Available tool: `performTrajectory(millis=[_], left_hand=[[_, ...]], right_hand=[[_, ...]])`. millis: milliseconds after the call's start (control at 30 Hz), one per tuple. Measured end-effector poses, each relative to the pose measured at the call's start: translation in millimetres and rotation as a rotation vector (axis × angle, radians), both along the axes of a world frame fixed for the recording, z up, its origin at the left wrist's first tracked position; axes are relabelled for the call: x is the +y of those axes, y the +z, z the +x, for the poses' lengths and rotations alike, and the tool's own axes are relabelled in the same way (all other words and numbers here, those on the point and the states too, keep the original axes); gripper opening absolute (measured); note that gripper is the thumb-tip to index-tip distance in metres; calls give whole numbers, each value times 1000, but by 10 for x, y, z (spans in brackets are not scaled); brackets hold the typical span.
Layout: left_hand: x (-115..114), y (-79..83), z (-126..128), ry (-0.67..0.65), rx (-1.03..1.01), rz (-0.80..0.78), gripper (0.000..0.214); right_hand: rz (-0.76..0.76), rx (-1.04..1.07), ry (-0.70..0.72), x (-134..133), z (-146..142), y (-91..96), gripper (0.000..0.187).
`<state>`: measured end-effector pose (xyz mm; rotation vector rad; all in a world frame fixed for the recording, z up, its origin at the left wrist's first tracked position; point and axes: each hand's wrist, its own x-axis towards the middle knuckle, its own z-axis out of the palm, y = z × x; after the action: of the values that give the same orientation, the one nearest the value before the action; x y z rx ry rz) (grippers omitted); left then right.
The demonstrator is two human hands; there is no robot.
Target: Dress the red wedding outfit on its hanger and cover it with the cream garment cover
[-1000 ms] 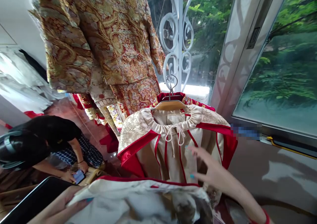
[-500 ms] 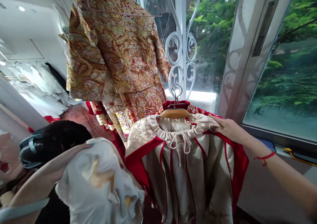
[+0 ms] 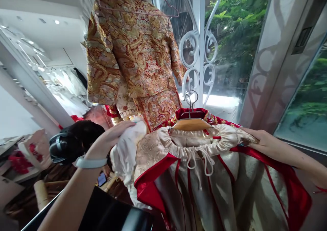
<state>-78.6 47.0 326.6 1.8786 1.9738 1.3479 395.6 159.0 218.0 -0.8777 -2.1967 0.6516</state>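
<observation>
A cream skirt with red trim [image 3: 204, 176] hangs by its drawstring waist from a wooden hanger [image 3: 191, 124] hooked on a white scrolled iron rail [image 3: 199, 54]. My left hand [image 3: 114, 134] is closed on a bunch of white cloth [image 3: 125, 156], held up against the left end of the waistband. My right hand [image 3: 258, 139] grips the right end of the gathered waistband, fingers curled over it. A gold and red embroidered jacket [image 3: 133, 54] hangs above and behind on a wire hanger.
A person with dark hair and headphones [image 3: 74, 142] sits low at the left, holding a phone [image 3: 101, 179]. A black flat edge [image 3: 102, 210] lies below my left arm. Large windows [image 3: 301, 98] with greenery outside stand at the right. White garments hang far left.
My left hand has lifted the white cloth up and right to the skirt's waistband. My right hand has shifted right along the waistband. The view has tilted upward.
</observation>
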Motion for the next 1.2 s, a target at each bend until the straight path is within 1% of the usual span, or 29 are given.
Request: performTrajectory(millis=[67,100,133,167,200,267,300,367,400,433,467,500,600,667,733,800,867,933,967,1000,1033,1067,1100,1133,1167,1200], left_hand=[[51,-30,327,-161,49,-44,30],[77,-89,528,-183,83,-89,29],[95,-186,740,-171,105,-128,30],[103,-320,950,-127,165,-200,31],[98,-487,1143,-46,247,-211,33],[55,-877,1426,133,347,-151,47],[22,-1072,1502,180,357,-111,52],[-47,-1391,1521,259,304,-26,58],[-84,-1496,1476,297,269,3,61],[-123,-1557,1404,335,240,16,63],[-171,-1578,1314,363,228,9,65],[-228,-1564,1216,374,235,-18,66],[-474,-1414,964,347,304,-146,62],[-654,-1341,922,325,305,-213,56],[-773,-1374,1035,308,248,-250,55],[-778,-1538,1282,301,151,-225,57],[-676,-1800,1578,327,31,-145,58],[-531,-2071,1812,334,-69,-72,57],[-468,-2168,1871,293,-104,-68,57],[-420,-2220,1877,212,-128,-90,57],[-390,-2215,1824,101,-143,-123,57],[-371,-2149,1710,-11,-146,-145,55],[-356,-2024,1538,-96,-144,-139,52],[-333,-1854,1319,-129,-132,-95,45],[-290,-1657,1065,-49,-99,42,32],[-221,-1455,797,99,-96,215,25]], right_hand=[[4,-9,-31,-31,-33,-55,46],[-2,-25,-57,-55,-51,-76,47],[-13,-48,-82,-79,-68,-96,48],[-29,-76,-103,-96,-83,-119,49],[-38,-100,-124,-103,-95,-149,50],[-22,-113,-172,-79,-109,-229,52],[-6,-110,-191,-50,-113,-277,53],[35,-92,-210,27,-122,-366,53],[50,-84,-205,64,-128,-402,52],[58,-81,-194,95,-136,-428,51],[61,-79,-182,117,-145,-445,50],[63,-76,-172,131,-156,-455,50],[64,-56,-177,130,-196,-462,49],[62,-40,-195,114,-223,-466,49],[51,-32,-202,102,-244,-475,49],[43,-23,-204,102,-252,-486,49],[37,-14,-199,116,-246,-497,48],[35,-5,-192,138,-230,-507,47],[35,-2,-189,147,-221,-510,47],[37,1,-188,152,-214,-511,47],[39,3,-190,152,-211,-511,47],[39,1,-192,146,-211,-507,48],[38,-2,-197,135,-216,-499,48],[37,-7,-201,120,-223,-488,48],[33,-12,-206,103,-232,-474,48],[30,-15,-207,86,-239,-457,47]])
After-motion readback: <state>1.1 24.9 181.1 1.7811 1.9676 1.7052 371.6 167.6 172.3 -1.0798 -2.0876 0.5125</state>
